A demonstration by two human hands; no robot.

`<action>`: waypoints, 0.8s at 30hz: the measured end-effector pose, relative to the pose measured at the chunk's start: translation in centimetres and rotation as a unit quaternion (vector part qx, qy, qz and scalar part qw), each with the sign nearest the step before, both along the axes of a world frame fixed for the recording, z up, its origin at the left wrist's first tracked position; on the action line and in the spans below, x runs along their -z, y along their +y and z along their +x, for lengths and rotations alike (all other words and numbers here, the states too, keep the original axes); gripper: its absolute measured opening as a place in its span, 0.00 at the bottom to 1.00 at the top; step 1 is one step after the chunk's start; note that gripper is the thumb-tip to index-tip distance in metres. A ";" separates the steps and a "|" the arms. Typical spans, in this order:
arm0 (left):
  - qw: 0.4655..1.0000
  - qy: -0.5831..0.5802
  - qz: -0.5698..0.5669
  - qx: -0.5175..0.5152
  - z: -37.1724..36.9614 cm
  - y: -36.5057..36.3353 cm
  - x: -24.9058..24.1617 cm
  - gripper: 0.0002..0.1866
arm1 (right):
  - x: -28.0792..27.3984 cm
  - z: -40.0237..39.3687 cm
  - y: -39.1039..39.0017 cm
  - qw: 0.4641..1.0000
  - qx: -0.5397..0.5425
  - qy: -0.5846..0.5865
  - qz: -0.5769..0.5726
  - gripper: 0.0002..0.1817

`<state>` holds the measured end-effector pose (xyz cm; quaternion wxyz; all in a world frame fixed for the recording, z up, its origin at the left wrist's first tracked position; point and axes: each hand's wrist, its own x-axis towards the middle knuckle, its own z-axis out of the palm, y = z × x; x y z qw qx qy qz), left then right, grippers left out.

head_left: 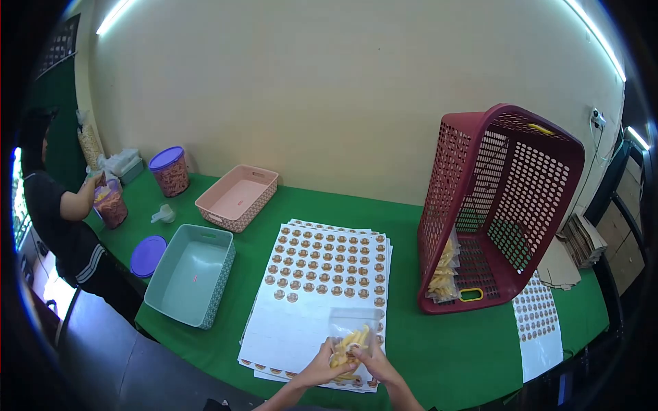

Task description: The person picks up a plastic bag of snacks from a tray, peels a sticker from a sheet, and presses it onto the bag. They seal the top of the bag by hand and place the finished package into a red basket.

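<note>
Presently held, head view: clear plastic bag of pale-yellow sticks (350, 342), over white sheets of round brown stickers (291, 332).
Left hand (322, 364), right hand (375, 363): both pinching the bag's sides.
Bag handling: probably light, slippery, contents perhaps brittle; best gripped by loose film.

- The left forearm (286, 395) came in from the bottom edge and slanted up and to the right.
- The right forearm (404, 396) rose from the bottom edge and leaned up and to the left, so that the two converged.
- Both forearms were bare where they showed; the elbows lay out of view.
- The left hand (321, 366) was curled in a grip, its thumb reaching inward toward the other hand.
- The right hand (376, 364) was likewise bent in a grip, its thumb angled inward to the left.
- The hands faced each other, close together but apart, at nearly the same height, some fingertips hidden.
</note>
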<state>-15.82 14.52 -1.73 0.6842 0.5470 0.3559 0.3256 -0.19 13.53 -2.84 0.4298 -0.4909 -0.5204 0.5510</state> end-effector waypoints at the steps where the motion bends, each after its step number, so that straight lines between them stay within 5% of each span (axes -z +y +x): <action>1: 0.987 0.127 0.102 -0.005 0.0 0.0 0.4 0.40 | -0.9 -0.3 -0.5 0.992 -0.001 0.100 -0.079 0.36; 2: 0.947 0.249 0.203 -0.012 0.1 0.0 0.6 0.42 | -1.1 -0.2 -0.8 0.992 0.001 0.099 -0.078 0.36; 6: 0.971 0.058 0.182 -0.143 -0.6 0.5 1.0 0.43 | -0.8 -0.5 -1.5 0.993 0.040 0.092 -0.056 0.22; 8: 0.973 -0.033 0.175 -0.146 -1.0 1.3 -0.1 0.37 | -1.8 -0.8 -1.9 0.993 -0.034 0.070 -0.083 0.22; 10: 0.982 -0.108 0.037 -0.151 -1.4 1.3 -1.3 0.22 | -2.6 -1.1 -2.2 0.992 -0.043 0.067 -0.094 0.22; 11: 0.983 -0.076 0.071 -0.149 -1.4 1.5 -1.2 0.09 | -2.5 -1.2 -2.2 0.994 -0.056 0.033 -0.091 0.23; 14: 0.986 -0.054 0.012 -0.155 -1.2 1.2 -0.9 0.07 | -1.4 -1.1 -2.0 0.992 -0.078 0.001 -0.102 0.26; 16: 0.985 -0.061 0.027 -0.161 -0.7 0.7 -1.3 0.07 | -0.8 -1.1 -1.8 0.993 -0.037 -0.036 0.104 0.22; 17: 0.985 -0.056 0.023 -0.161 -0.5 0.5 -1.4 0.07 | -0.9 -1.2 -1.7 0.993 -0.036 -0.036 0.104 0.22; 19: 0.984 -0.013 0.075 -0.160 -0.1 0.3 -0.4 0.06 | -1.4 -1.5 -1.5 0.983 0.081 0.157 0.047 0.13; 20: 0.984 -0.014 0.075 -0.160 0.1 0.1 -0.3 0.06 | -1.4 -1.3 -1.4 0.983 0.081 0.156 0.047 0.13; 24: 0.988 0.001 0.066 -0.137 0.0 0.0 -1.6 0.08 | -1.8 -0.4 -1.3 0.988 0.050 -0.027 0.145 0.06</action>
